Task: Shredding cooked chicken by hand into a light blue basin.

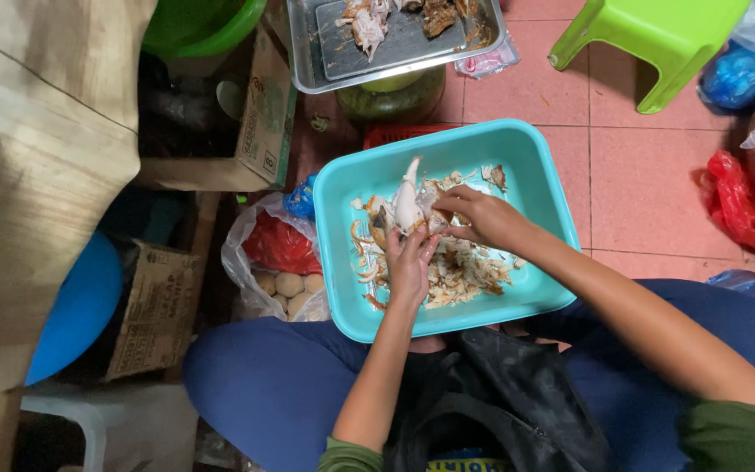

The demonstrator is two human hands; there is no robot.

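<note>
Over turquoise tray [535,175]: left hand [409,267] and right hand [482,218] both pinching chicken piece [408,205], stripping meat; shreds [465,271] already piling, bone partly covered.

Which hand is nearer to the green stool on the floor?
Right. The right hand is in the teal tub, below-left of the green stool. The left hand is farther left.

You have one view only, from the camera on your head, looking almost straight down past your chest to your lap and the tiled floor [561,96]. It sits close: the teal tub [530,166] on your knees fills the middle, while the metal tray [308,61] and green stool [657,39] mark the far edge
</note>
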